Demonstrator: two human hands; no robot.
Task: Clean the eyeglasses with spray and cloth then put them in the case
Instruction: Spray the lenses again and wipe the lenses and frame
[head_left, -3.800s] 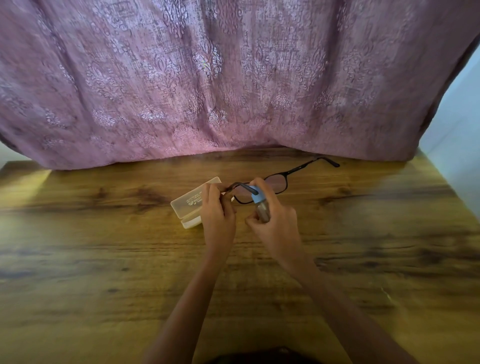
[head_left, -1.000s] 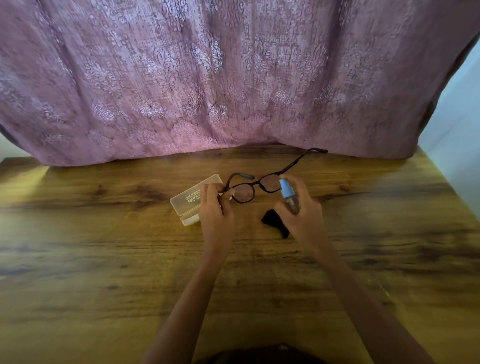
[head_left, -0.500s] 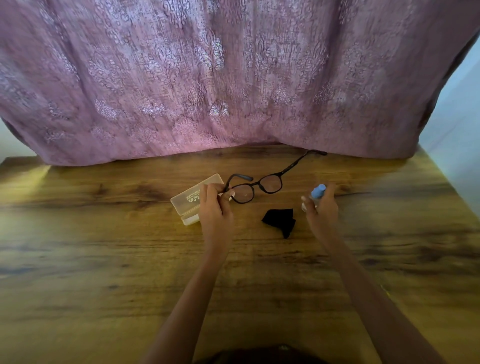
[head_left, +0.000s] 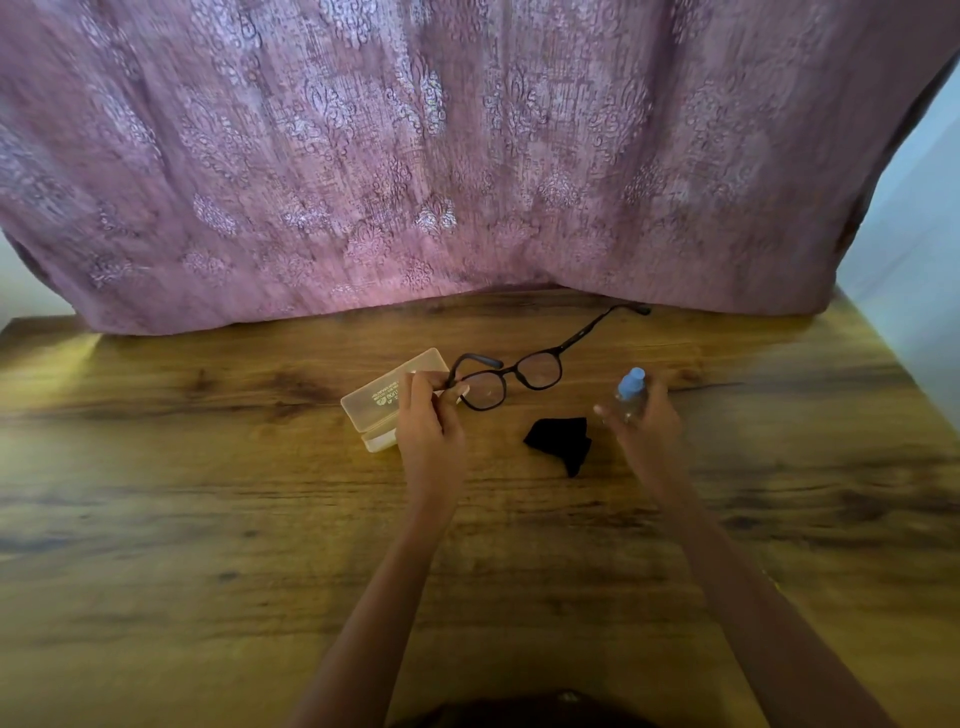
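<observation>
Black-framed eyeglasses (head_left: 519, 375) are held above the wooden table (head_left: 208, 519), temples unfolded, one arm reaching back right. My left hand (head_left: 428, 426) pinches the frame at its left corner. A small clear spray bottle with a blue cap (head_left: 629, 391) stands upright in the grip of my right hand (head_left: 644, 431), to the right of the glasses and apart from them. A crumpled black cloth (head_left: 561, 441) lies on the table between my two hands. The translucent cream case (head_left: 379, 400) lies closed, partly hidden behind my left hand.
A patterned mauve curtain (head_left: 467, 156) hangs along the table's far edge. A pale wall (head_left: 919, 249) borders the right side. Bare wood stretches to the left, right and in front of the objects.
My right hand has carried the spray bottle from right in front of the lenses out to the right, uncovering the black cloth. My left hand has kept the glasses in the same place.
</observation>
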